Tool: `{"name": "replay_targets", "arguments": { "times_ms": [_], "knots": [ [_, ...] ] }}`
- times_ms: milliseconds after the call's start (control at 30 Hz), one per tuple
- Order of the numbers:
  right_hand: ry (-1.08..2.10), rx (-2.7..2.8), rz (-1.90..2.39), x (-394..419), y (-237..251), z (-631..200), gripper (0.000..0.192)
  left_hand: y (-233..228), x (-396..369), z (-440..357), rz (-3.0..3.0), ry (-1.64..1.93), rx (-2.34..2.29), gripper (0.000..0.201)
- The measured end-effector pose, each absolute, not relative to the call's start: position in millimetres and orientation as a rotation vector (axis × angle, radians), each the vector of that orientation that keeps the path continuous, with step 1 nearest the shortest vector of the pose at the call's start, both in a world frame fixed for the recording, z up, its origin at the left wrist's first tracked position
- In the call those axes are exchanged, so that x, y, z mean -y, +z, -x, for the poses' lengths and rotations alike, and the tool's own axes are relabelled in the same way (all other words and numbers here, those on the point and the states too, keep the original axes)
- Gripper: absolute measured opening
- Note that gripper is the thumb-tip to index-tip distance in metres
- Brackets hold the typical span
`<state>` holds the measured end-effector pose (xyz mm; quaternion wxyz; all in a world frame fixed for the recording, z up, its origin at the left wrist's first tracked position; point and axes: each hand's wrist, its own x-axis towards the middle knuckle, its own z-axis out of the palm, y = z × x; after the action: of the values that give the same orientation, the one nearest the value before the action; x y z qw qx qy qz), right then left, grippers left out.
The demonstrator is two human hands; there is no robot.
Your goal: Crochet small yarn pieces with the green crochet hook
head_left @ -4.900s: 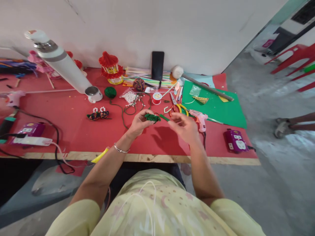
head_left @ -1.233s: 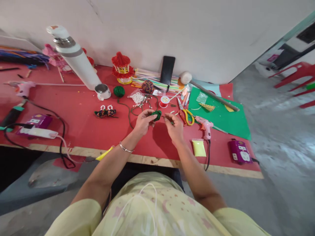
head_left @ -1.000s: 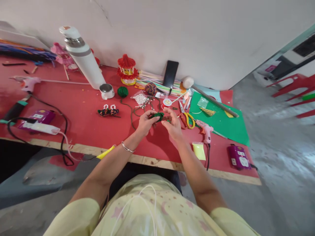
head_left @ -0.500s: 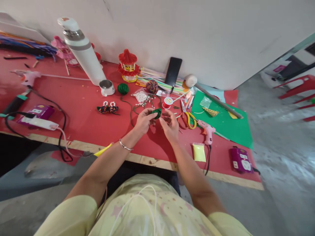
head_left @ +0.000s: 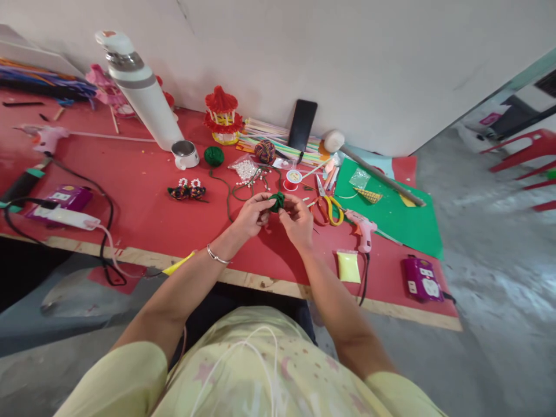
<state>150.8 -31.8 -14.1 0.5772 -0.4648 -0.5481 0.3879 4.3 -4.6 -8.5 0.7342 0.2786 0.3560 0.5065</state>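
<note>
Left hand: left hand (head_left: 252, 213) sits just left of frame centre, fingers curled around a small green yarn piece (head_left: 277, 200) and pinching it from the left.
Right hand: right hand (head_left: 299, 219) comes in from the other side, fingertips closed on the same green piece, so both hands meet on it above the red table (head_left: 143, 214).
Where the piece is: dead centre of the frame, held up between the two hands, not lying on the table.
Step in hand: looks to me like winding or tucking the yarn into a tight little bundle, mid-shaping.
Next move needs: probably a steady pinch from one hand while the other works the loose end round; easy to let it unravel if the grip slackens.
Nearby stuff: scissors (head_left: 326, 204) with yellow handles just right of the hands, pink glue gun (head_left: 361, 225) further right, green yarn ball (head_left: 214, 155) and a bag of white beads (head_left: 244, 169) above them.
Hard to see: the piece is mostly covered by fingers, so I can't tell its real shape or whether a strand runs back to the ball.
Cut off: the table's left end runs out of frame.
</note>
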Motion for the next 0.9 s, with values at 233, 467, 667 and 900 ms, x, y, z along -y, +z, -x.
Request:
{"name": "replay_targets", "arguments": {
  "times_ms": [233,467,667,900],
  "knots": [
    [0.890,1.326,1.118,35.5,-11.2,-152.6,0.033,-6.3,7.5,-6.7,-0.626,1.180,-0.840,0.049],
    [0.843,1.335,1.197,38.0,-14.4,-151.4,0.028,-7.9,10.6,-12.1,-0.810,1.314,-0.944,0.037],
    [0.854,1.381,1.178,36.9,-17.3,-152.4,0.027,-4.1,12.6,-12.6,-0.823,1.319,-0.955,0.032],
    [0.828,1.321,1.231,32.8,-24.2,-151.3,0.028,-5.4,13.5,-12.4,-0.847,1.264,-1.001,0.032]
  ]
}}
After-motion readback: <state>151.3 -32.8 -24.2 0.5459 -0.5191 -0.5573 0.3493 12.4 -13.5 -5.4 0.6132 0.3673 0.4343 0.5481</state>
